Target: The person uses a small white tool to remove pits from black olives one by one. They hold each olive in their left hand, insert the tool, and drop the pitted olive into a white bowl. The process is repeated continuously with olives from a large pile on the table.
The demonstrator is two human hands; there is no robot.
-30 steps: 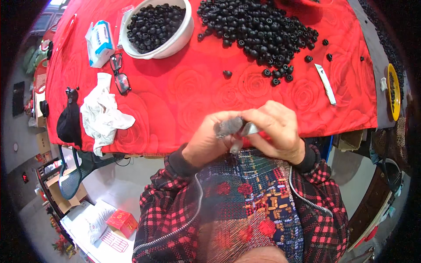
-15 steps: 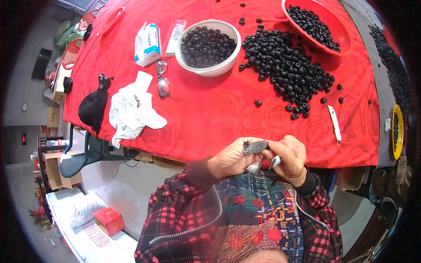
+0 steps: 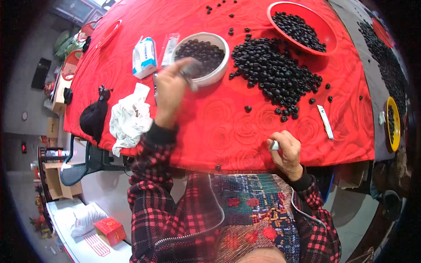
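Note:
My left hand (image 3: 170,90) is raised over the near left rim of the white bowl (image 3: 221,70), which holds many small round black pieces. Motion smears its fingers, and a grey covering or piece shows at the fingertips; whether they grip anything cannot be told. My right hand (image 3: 287,151) hovers by the table's near edge, fingers curled in, with a white wrap (image 3: 274,145) on the thumb tip. A dark speck shows at its fingertips, too small to name. One dark round piece (image 3: 218,167) lies at the table edge between my hands.
A heap of black pieces (image 3: 276,74) spreads beside a tilted red bowl (image 3: 331,44) of the same. A white-handled slim tool (image 3: 325,122) lies right. To the left are a tissue pack (image 3: 144,57), white cloth (image 3: 129,116) and black cap (image 3: 93,116).
My hands have parted: the left has swung up and left to the white bowl, while the right stays near the edge. The view has shifted slightly.

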